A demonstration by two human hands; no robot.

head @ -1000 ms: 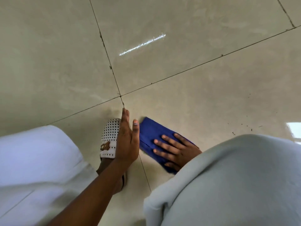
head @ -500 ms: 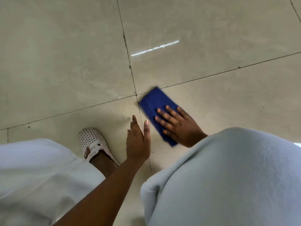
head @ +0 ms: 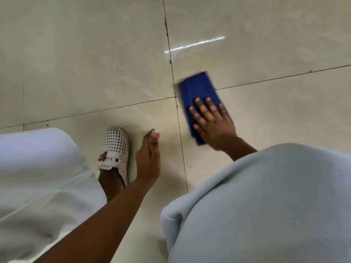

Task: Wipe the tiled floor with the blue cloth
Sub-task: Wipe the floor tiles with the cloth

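The blue cloth [head: 199, 92] lies flat on the tiled floor [head: 76, 54], folded into a long strip just right of the spot where four tiles meet, its far end over the grout line that runs off to the right. My right hand [head: 210, 120] presses down on its near half, fingers [head: 198, 104] spread apart and flat on the fabric, not clamped around it. My left hand [head: 148, 158] hangs free beside my white shoe [head: 114, 149], fingers together, holding nothing. I judge I am mid-stroke in the wiping itself. The next move calls for steady downward pressure so the cloth slides with my palm, covering the far right tile.
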